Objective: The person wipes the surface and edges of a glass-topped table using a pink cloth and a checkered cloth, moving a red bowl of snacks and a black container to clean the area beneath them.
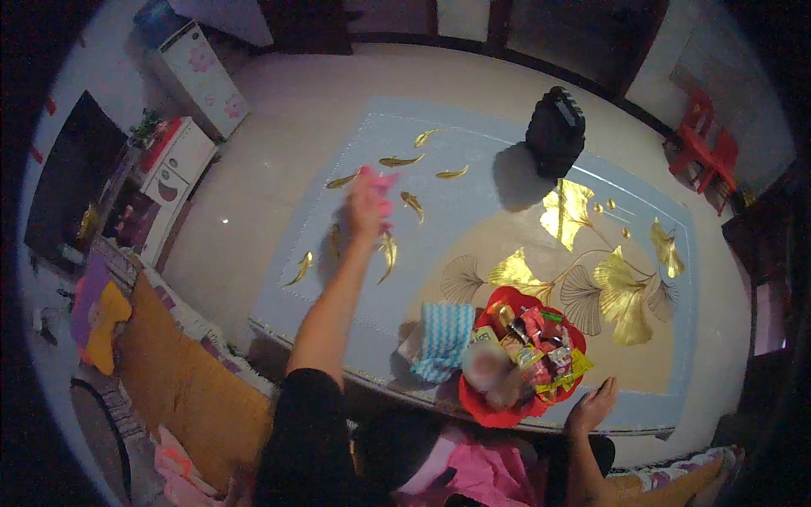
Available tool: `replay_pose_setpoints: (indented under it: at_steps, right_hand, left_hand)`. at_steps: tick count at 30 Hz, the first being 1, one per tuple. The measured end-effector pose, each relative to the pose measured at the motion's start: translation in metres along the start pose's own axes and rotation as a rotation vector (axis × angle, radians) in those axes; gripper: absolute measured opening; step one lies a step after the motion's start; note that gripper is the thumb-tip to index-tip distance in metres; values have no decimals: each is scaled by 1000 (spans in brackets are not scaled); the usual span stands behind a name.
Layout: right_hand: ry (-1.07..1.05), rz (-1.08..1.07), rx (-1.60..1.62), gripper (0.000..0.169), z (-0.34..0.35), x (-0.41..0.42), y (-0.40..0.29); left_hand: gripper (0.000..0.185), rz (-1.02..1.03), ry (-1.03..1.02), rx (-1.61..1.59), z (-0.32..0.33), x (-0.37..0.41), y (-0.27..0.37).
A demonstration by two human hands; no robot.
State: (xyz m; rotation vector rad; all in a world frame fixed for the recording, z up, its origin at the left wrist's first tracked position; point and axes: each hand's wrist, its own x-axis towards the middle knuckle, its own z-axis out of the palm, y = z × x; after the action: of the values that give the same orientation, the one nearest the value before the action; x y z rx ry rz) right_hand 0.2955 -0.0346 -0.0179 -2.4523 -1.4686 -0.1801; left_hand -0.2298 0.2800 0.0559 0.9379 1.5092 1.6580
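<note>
A pink cloth (382, 184) is bunched in my left hand (364, 209), which reaches out over the far left part of a table with a blue and beige cover (481, 152) printed with golden fish and ginkgo leaves. The hand is slightly blurred. My right hand (594, 405) is at the table's near edge, right of a red scalloped tray (472, 405). It appears to hold nothing. Wrapped sweets (538, 336) and a blurred round pale item (486, 365) lie in the tray. Left of it is a blue-and-white zigzag-patterned item (447, 336).
A dark ribbed object (556, 133) stands on the table's far side. Orange-brown seating (190, 374) borders the near left. A white cabinet (180, 161) and a tall flower-decorated appliance (206, 82) stand at the left, and stacked red chairs (706, 149) at the far right.
</note>
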Motion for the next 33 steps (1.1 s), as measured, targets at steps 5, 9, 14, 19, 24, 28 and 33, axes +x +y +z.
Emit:
replay_pose_setpoints:
  at_steps: [5, 9, 14, 19, 24, 28, 33]
  right_hand:
    - [-39, 37, 60, 49, -6, 0, -18]
    - [-50, 88, 83, 48, -1, -3, -1]
    - [-55, 32, 45, 47, 3, -3, -10]
    - [-30, -24, 6, 49, 11, -3, 17]
    - [-33, 8, 115, 51, 6, -3, -1]
    - [-35, -7, 97, 49, 0, -1, -11]
    - [-26, 6, 15, 47, 9, -2, 7]
  left_hand:
    - [24, 51, -571, 2, 178, -30, -14]
    - [52, 828, -883, 895, 255, -50, -81]
    - [47, 910, -820, 967, 251, 18, -103]
    - [38, 791, -528, 1108, 192, 111, -92]
    - [40, 668, -146, 1349, 65, 162, -104]
    - [49, 415, -55, 1439, -37, 158, -93]
    - [50, 274, 33, 1580, -109, 103, -83]
